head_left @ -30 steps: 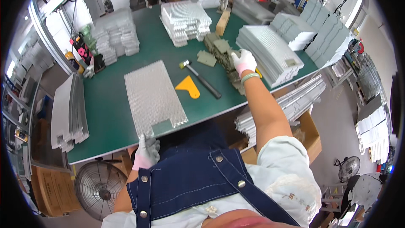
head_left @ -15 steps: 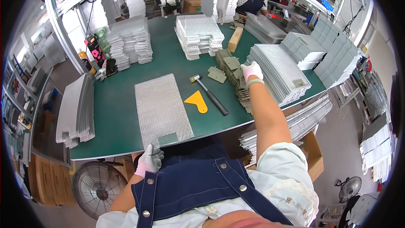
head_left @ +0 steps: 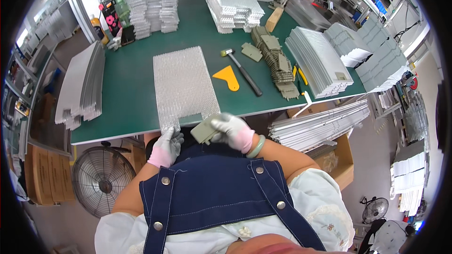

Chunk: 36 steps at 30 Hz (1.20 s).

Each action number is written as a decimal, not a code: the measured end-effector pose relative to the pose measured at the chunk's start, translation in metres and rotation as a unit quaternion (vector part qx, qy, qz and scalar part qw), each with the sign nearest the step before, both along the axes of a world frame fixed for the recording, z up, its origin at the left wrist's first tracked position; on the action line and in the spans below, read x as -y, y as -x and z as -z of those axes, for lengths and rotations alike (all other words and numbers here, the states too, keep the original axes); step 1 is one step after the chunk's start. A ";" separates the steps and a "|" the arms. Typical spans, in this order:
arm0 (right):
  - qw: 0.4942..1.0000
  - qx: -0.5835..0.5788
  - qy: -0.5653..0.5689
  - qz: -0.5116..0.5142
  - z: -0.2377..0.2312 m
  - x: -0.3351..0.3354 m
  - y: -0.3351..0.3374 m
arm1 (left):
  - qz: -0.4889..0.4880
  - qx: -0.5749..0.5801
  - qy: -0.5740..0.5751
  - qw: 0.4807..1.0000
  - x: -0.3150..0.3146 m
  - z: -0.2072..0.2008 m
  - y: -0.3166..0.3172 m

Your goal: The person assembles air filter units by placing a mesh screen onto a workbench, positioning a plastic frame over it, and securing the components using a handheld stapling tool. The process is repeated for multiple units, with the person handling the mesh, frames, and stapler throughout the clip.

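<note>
A silvery ribbed panel (head_left: 183,80) lies on the green table, its notched end by the front edge. My left hand (head_left: 168,146), in a white and pink glove, pinches the panel's near left corner. My right hand (head_left: 234,131), gloved too and wearing a bracelet at the wrist, grips a small grey-green plate (head_left: 204,129) beside the panel's notch. Right of the panel lie a yellow scraper (head_left: 228,77) and a hammer (head_left: 245,74) with a dark handle. Farther right runs a row of similar grey-green plates (head_left: 275,59), with one loose plate (head_left: 252,52) next to it.
Silvery panel stacks stand at the far left (head_left: 154,9), far middle (head_left: 234,7), left edge (head_left: 82,84) and right (head_left: 318,61). Yellow-handled pliers (head_left: 302,75) and a wooden block (head_left: 274,19) lie near the plates. A floor fan (head_left: 104,186) stands below the table.
My right hand has come back from the plate row to the panel's notch, now with a plate in it. My left hand keeps the panel's corner. The view has tilted downward.
</note>
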State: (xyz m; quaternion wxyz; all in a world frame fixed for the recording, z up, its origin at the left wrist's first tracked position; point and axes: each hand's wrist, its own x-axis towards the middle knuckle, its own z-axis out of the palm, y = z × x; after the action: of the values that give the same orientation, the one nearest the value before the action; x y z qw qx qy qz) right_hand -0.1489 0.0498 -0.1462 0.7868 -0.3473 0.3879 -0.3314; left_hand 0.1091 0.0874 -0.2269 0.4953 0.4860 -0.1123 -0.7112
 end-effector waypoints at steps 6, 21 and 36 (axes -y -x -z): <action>0.977 0.069 -0.200 -0.039 0.069 -0.013 -0.026 | -0.014 -0.033 0.015 0.999 0.009 0.013 -0.003; 0.986 0.103 -0.132 0.018 0.079 -0.016 -0.046 | -0.066 -0.006 0.072 0.995 -0.005 0.012 0.001; 0.987 0.105 -0.119 0.015 0.078 -0.007 -0.055 | -0.063 -0.032 0.064 0.995 -0.006 0.012 0.000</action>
State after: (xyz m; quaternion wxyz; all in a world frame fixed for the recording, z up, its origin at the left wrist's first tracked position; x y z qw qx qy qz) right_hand -0.0942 0.0567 -0.2242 0.8540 -0.2081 0.3447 -0.3294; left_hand 0.1088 0.0931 -0.2389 0.5722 0.4363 -0.1109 -0.6855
